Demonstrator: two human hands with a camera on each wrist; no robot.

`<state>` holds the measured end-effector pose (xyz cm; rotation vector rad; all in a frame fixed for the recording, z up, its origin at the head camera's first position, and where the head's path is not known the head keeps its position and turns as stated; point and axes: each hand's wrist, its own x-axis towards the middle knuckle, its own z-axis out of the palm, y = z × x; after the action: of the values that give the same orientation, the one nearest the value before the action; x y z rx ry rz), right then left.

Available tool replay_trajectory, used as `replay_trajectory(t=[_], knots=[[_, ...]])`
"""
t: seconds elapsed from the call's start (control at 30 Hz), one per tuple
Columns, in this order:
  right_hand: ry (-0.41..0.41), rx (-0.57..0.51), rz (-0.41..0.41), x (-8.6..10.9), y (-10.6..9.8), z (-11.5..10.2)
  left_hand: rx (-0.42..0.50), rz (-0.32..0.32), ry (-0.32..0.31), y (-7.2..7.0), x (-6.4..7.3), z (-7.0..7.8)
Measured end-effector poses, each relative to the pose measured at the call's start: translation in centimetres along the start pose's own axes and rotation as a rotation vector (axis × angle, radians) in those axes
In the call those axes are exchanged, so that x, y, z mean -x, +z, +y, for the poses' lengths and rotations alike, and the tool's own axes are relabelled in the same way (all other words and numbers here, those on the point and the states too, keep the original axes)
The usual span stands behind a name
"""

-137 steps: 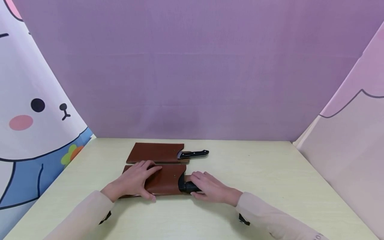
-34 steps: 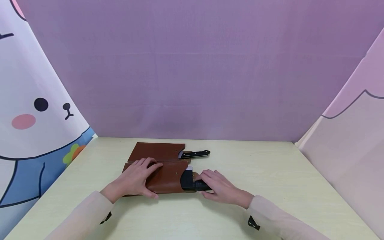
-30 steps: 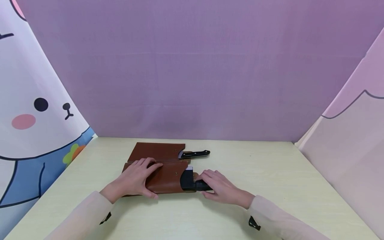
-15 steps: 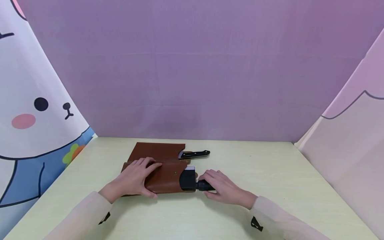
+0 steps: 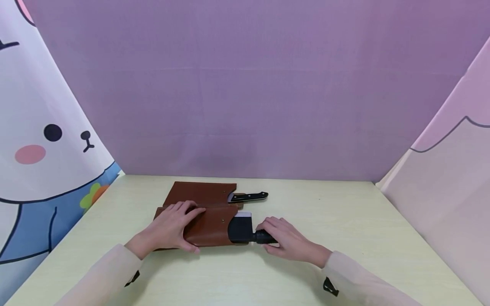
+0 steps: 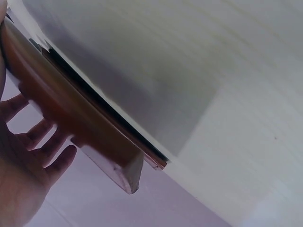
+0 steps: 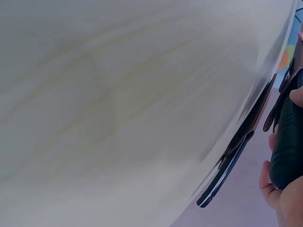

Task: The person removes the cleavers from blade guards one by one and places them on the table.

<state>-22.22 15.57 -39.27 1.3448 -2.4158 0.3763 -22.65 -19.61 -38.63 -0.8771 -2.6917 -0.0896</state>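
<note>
A brown leather knife sheath (image 5: 210, 229) lies on the table under my left hand (image 5: 168, 227), which holds it with the thumb at the near edge and fingers spread over the top. In the left wrist view, fingers (image 6: 59, 161) and sheath (image 6: 71, 104) show edge-on. From the sheath's right mouth sticks a cleaver (image 5: 240, 228) with a dark blade and pale edge; the rest of the blade is inside. My right hand (image 5: 292, 242) grips its black handle, whose end (image 7: 286, 146) fills the right wrist view's right side.
Just behind lies a second brown sheath (image 5: 204, 193), its near edge against the first. A smaller knife (image 5: 250, 196) with a black riveted handle sits in it, handle to the right. A purple cloth wall (image 5: 245, 106) closes off the back of the pale table (image 5: 344, 221).
My right hand has moved right with the cleaver, so more of its dark blade shows outside the sheath. My left hand stays on the sheath, which has shifted slightly back against the other one.
</note>
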Motion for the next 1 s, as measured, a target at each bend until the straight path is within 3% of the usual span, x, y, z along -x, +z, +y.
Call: replay_trajectory(t=[1.0], knots=[[-0.012,0.011,0.051,1.4,-0.4,0.8,0.015,-0.017,0.0,0.2,0.4,-0.6]])
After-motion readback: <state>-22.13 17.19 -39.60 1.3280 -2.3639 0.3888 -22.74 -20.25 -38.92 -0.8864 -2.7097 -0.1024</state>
